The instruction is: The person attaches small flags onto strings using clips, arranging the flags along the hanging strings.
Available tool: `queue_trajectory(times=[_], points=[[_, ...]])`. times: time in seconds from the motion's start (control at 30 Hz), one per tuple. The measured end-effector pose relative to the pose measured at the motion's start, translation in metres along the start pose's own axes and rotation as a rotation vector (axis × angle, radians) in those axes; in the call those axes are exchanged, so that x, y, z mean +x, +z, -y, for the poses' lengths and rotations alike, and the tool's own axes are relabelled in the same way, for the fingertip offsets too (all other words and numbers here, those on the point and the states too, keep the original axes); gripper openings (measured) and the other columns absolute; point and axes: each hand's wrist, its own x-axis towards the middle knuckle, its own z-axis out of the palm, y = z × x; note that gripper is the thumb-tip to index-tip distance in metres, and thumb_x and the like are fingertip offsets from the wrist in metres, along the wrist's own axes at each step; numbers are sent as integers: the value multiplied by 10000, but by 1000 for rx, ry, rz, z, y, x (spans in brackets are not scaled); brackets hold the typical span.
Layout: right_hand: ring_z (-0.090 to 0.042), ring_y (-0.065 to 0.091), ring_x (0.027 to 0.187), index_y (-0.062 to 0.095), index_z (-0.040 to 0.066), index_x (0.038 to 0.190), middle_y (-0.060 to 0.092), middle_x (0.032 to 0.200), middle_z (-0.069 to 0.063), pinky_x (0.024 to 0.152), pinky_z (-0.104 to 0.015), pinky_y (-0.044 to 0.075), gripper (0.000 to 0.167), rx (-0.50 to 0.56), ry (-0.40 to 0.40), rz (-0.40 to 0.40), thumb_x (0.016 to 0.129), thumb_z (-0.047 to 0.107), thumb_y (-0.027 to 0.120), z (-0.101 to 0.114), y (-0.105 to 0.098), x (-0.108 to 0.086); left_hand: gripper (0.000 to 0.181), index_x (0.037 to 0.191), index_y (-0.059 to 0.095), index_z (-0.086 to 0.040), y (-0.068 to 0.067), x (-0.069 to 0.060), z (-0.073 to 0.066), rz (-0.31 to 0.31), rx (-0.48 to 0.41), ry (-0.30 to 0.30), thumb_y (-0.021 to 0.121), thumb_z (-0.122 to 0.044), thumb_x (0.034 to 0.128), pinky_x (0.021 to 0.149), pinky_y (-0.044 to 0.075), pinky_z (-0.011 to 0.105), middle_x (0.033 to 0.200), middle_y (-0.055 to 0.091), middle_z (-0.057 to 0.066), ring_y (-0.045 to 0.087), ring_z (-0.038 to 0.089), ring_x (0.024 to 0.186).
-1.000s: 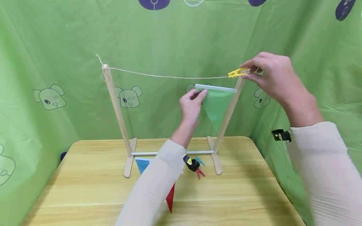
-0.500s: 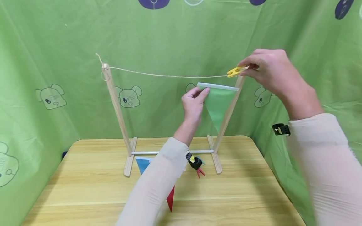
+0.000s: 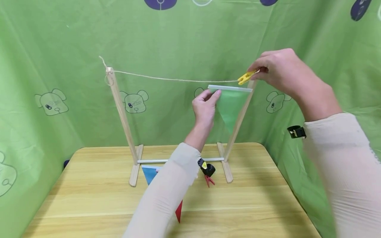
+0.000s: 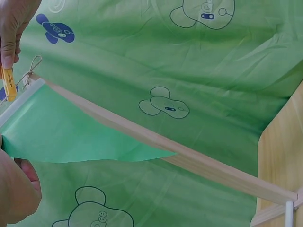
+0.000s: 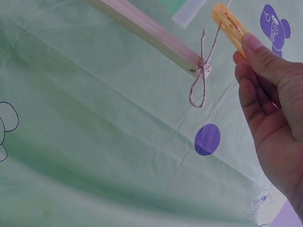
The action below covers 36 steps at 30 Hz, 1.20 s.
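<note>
Between thumb and fingers, my left hand [image 3: 204, 107] pinches the top left part of a green triangular pennant [image 3: 233, 107] with a white top strip. The pennant hangs point down, its strip just under the string [image 3: 178, 79] near the right post [image 3: 241, 120]. My right hand [image 3: 282, 71] pinches a yellow clothespin [image 3: 245, 77] by its handle end, with its nose at the string above the pennant's right part. In the right wrist view the clothespin [image 5: 229, 23] lies close to the string beside the knotted post top. Whether it bites the string is unclear.
The string runs to a left wooden post [image 3: 122, 114]; a white bar [image 3: 153, 161] joins the feet. On the table [image 3: 89, 198] lie a blue pennant [image 3: 149, 173], a red pennant [image 3: 179, 212] partly under my left forearm, and a red clothespin [image 3: 209, 180]. A green curtain [image 3: 178, 39] surrounds it.
My left hand has raised the green pennant slightly and moved it a little right, closer to the string. My right hand has shifted up and left, tipping the clothespin's nose more downward.
</note>
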Motion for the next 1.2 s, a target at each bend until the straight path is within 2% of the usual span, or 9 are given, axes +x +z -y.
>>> queue_trajectory(times=[0.1, 0.2, 0.3, 0.6, 0.77, 0.93, 1.2], points=[[-270, 734, 849, 804, 50, 1022, 774, 999, -117, 714, -67, 447, 182, -11, 5, 30, 844, 27, 829, 1, -1, 1, 219, 1051, 757, 85, 3, 0, 1, -2, -6, -7, 807, -6, 858, 622, 487, 146, 769, 622, -64, 539, 44, 711], [-270, 734, 852, 803, 50, 1021, 774, 1008, -119, 729, -254, 572, 173, -15, -3, 51, 850, 27, 823, 2, -1, 3, 218, 1056, 761, 76, 5, -1, 0, -5, -19, -11, 806, -7, 859, 635, 497, 146, 780, 632, -60, 549, 48, 720], [-284, 732, 848, 799, 40, 1011, 771, 1005, -130, 747, -432, 607, 162, -8, -16, 62, 852, 18, 817, 3, -1, 5, 217, 1059, 763, 73, 6, -1, -1, -7, -28, -9, 805, -9, 862, 650, 505, 149, 793, 639, -55, 559, 52, 733], [-303, 731, 856, 796, 30, 971, 770, 972, -131, 769, -463, 604, 143, 1, -51, 77, 833, 21, 833, 6, 0, 9, 202, 1047, 767, 71, 8, -1, -2, -2, -19, 14, 802, -10, 865, 636, 489, 153, 775, 639, -56, 546, 54, 716], [-338, 730, 886, 792, 24, 981, 767, 995, -155, 798, -493, 604, 140, -5, -48, 118, 844, 32, 824, 6, -1, 13, 197, 1043, 770, 69, 10, -1, -3, -4, -16, 25, 802, -14, 867, 617, 475, 152, 757, 632, -61, 531, 52, 700], [-356, 729, 915, 790, 24, 998, 763, 1015, -166, 822, -503, 605, 141, -15, -27, 156, 858, 30, 809, 7, -1, 14, 207, 1058, 762, 78, 13, 0, -4, -4, -26, 22, 794, -3, 871, 601, 468, 147, 758, 635, -64, 527, 42, 688], [-340, 728, 903, 787, 17, 998, 760, 1005, -164, 814, -481, 613, 148, -13, -27, 162, 853, 26, 814, 8, 1, 13, 208, 1057, 766, 69, 15, -1, -3, -8, -34, 1, 799, -19, 871, 577, 450, 149, 749, 624, -62, 506, 41, 667]])
